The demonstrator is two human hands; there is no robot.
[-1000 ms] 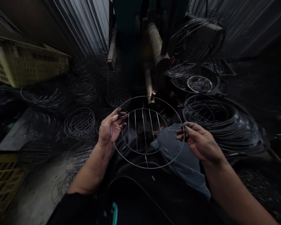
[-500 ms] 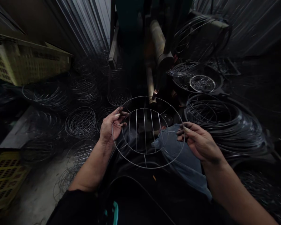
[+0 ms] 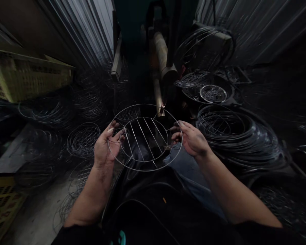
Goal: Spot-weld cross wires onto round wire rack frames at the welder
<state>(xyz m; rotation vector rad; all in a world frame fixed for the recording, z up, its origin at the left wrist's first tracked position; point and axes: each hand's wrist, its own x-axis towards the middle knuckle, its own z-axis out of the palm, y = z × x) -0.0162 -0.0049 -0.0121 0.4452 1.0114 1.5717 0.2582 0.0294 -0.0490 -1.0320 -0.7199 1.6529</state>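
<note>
A round wire rack (image 3: 144,161) hangs level above my lap, made of two concentric rings with several parallel bars across the inner one. My left hand (image 3: 107,143) grips its outer ring at the left, thumb over the wire and fingers reaching inward. On the opposite side, my right hand (image 3: 191,136) pinches the ring between thumb and fingers. Just beyond the rack's far rim stands a machine's lower metal rod (image 3: 158,97), with a copper-coloured tip (image 3: 162,106) at its end. A thicker cylinder (image 3: 164,56) juts out above it.
Stacks of wire rings (image 3: 241,139) lie at the right, below a pan holding a round dish of small metal pieces (image 3: 213,94). More wire racks (image 3: 83,139) pile up on the left. Yellow crates (image 3: 35,80) stand at far left. A bar (image 3: 116,63) projects left of the machine.
The rack has turned in my hands, so its bars now slant. Both hands have shifted left in view with it, the right one more. The surroundings also shift slightly left.
</note>
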